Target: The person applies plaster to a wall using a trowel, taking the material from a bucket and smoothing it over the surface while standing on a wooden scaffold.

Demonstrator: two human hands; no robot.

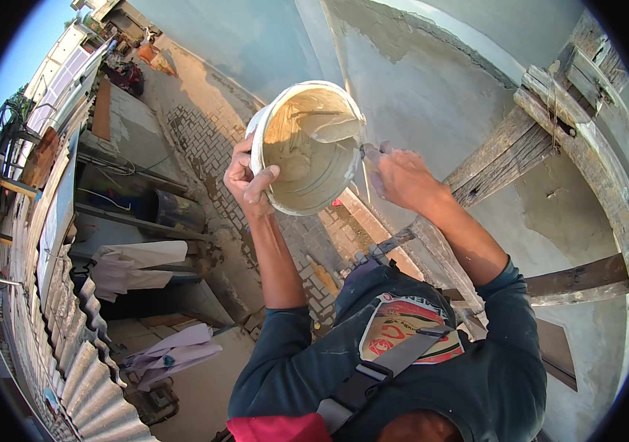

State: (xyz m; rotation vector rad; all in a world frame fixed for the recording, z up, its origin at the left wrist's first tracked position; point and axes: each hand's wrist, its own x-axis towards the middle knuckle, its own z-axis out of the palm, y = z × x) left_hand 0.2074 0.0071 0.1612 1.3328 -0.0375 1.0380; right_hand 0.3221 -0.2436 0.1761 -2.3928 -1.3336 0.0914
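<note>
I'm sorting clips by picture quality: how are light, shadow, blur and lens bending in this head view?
Head view: low warm sunlight falls on the white bucket and both hands, left hand and right hand; the bucket's inside is partly shaded; the ground below lies in cooler shade. Straight edges bow near the rim, as on the wooden scaffold beam. Corners are black. No strong motion blur; the middle is sharp.

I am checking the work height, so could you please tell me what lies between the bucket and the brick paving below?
In the head view, nothing: only open air separates the bucket from the brick paving.
</note>
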